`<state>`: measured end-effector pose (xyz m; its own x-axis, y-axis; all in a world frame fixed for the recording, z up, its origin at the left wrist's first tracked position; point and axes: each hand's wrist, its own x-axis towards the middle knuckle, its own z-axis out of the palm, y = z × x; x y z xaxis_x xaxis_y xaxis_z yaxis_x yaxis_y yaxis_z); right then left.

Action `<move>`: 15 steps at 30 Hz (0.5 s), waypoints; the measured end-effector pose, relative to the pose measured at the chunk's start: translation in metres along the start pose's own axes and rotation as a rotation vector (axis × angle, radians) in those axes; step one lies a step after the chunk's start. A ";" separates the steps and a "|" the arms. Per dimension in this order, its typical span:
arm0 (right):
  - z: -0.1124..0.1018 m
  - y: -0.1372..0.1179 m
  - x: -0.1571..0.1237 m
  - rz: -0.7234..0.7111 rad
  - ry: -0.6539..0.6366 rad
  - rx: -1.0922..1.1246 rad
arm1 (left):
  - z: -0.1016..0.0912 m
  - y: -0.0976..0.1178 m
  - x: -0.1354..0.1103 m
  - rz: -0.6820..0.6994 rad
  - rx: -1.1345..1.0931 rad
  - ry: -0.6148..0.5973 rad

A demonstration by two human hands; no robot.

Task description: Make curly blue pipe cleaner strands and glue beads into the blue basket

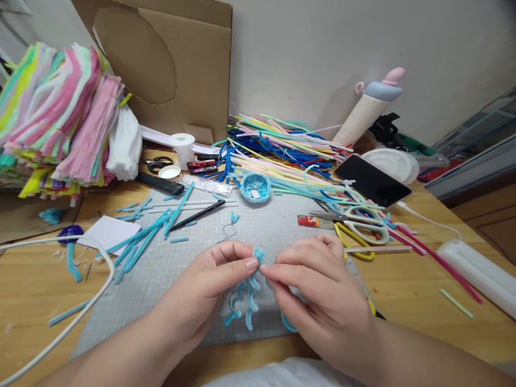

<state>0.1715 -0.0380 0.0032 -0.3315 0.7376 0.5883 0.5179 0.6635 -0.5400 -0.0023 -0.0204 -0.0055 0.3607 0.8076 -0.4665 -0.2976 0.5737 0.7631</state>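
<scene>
Head view: our left hand [220, 269] grips the curled blue piece [251, 304] above the grey mat [282, 217], our right hand [316, 279] pinching its edge; several curls look formed, straight blue stems [141, 247] lie unused.

From here I could pass over the gray mat [279, 221], between the blue bowl [255, 188] and the right hand [320, 282]. Left, blue sticks [179, 210] and a looping white cable [111, 266] get in my way. Right, scissors [344, 217] do. Colorful sticks [278, 145] block the back.
</scene>
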 end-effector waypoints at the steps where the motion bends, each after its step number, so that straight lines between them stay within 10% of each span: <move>1: 0.000 0.000 0.000 0.002 0.000 0.005 | 0.000 0.000 0.000 0.000 0.001 -0.002; 15: 0.004 0.005 -0.002 0.093 -0.042 0.094 | -0.001 -0.002 0.001 0.016 -0.027 0.066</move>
<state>0.1717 -0.0360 -0.0027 -0.3191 0.8000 0.5080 0.4723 0.5990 -0.6466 -0.0024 -0.0203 -0.0078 0.2972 0.8234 -0.4834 -0.3273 0.5635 0.7585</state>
